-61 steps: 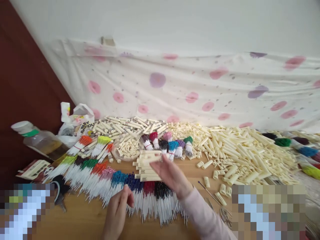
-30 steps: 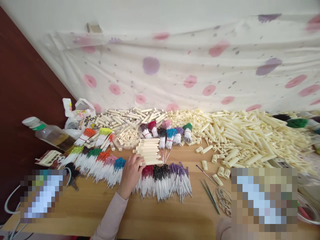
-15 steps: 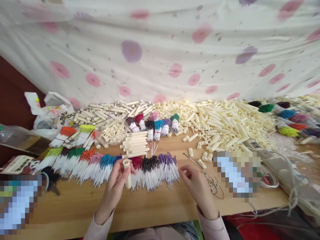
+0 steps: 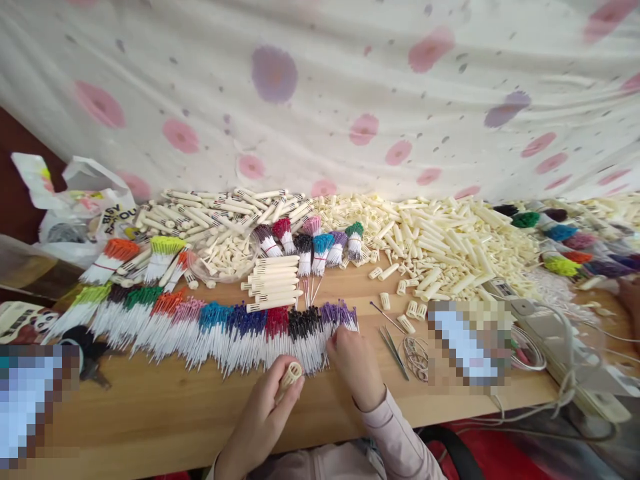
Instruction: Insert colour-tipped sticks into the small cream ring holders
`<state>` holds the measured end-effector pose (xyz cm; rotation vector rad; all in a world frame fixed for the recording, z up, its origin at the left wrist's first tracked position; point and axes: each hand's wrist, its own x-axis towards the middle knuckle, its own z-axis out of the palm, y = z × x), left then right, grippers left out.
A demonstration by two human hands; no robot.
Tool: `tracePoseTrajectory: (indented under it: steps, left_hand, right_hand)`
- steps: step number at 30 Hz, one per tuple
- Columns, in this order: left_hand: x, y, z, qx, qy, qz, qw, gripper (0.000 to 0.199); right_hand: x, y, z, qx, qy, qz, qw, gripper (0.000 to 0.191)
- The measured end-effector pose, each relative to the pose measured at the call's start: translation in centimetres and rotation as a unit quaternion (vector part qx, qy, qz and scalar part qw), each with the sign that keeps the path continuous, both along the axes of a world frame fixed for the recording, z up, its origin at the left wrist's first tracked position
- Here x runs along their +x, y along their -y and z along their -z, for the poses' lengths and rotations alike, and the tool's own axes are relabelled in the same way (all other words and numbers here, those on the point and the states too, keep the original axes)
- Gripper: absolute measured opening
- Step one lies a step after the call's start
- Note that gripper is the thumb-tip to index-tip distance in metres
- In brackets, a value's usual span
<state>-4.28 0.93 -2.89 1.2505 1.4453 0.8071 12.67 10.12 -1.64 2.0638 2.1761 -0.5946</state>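
Left hand: closed around the cream slotted pen piece (image 4: 291, 373), its open slotted end up; the hand (image 4: 270, 407) has moved from over the blue refills (image 4: 247, 323) to above the table (image 4: 165, 407), nearer the front edge.
Right hand: previously apart, right of the refill row; the hand (image 4: 355, 363) is now at the purple refills (image 4: 340, 315), fingers curled. Whether they grip a refill cannot be told.
Tweezers: previously covered by the right hand, now visible (image 4: 394, 352) beside the rubber bands (image 4: 416, 357).
Cream barrels: stacked (image 4: 273, 283) behind the blue and red refills.
Plastic bag: "BUSY" legible on the bag (image 4: 85, 210); the lettering below is creased and uncertain.
Packet: panda print; the packet (image 4: 23, 323) is cut off at left, text too small to read.
Bottle: partly out of view (image 4: 40, 270), no label readable.
Pixelated patches: detail masked at left (image 4: 30, 407) and right (image 4: 470, 343).
Other person: part of a hand (image 4: 631, 297) at the right edge.
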Motion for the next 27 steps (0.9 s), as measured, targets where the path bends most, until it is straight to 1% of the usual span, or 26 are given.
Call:
tracePoseTrajectory:
  steps: [4, 7, 13, 17, 19, 21, 23, 27]
  left_hand:
    - [-0.4, 0.0, 0.0, -0.008, 0.011, 0.036, 0.999, 0.03]
    - [-0.6, -0.1, -0.2, -0.012, 0.02, 0.051, 0.998, 0.029]
    - [-0.8, -0.2, -0.6, 0.0, 0.027, 0.046, 0.999, 0.023]
    - [-0.8, -0.3, -1.3, 0.011, 0.022, 0.048, 0.999, 0.019]
    - [-0.8, -0.2, -1.7, 0.013, 0.02, 0.046, 0.999, 0.017]
    - [-0.7, 0.0, -1.9, 0.011, 0.025, 0.038, 0.999, 0.016]
    - [-0.5, 0.1, -1.9, 0.007, 0.036, 0.026, 0.999, 0.015]
    - [0.1, 0.2, -1.2, 0.009, 0.06, 0.005, 0.998, 0.016]
  right_hand:
    - [-0.8, -0.1, 0.0, -0.003, 0.027, 0.003, 1.0, 0.026]
    - [-1.1, -0.1, -0.1, -0.008, 0.037, -0.001, 0.999, 0.026]
    - [-1.1, -0.4, -0.6, -0.014, 0.023, -0.036, 0.999, 0.023]
    - [-1.7, -1.4, -0.8, -0.013, 0.009, -0.064, 0.998, 0.019]
    - [-1.6, -1.9, -0.9, -0.005, 0.008, -0.07, 0.997, 0.021]
    - [-0.8, -2.4, -1.0, 0.009, 0.014, -0.064, 0.998, 0.024]
    - [0.6, -2.8, -1.0, 0.025, 0.03, -0.044, 0.998, 0.024]
    - [3.8, -3.0, -0.1, 0.044, 0.064, -0.006, 0.997, 0.024]
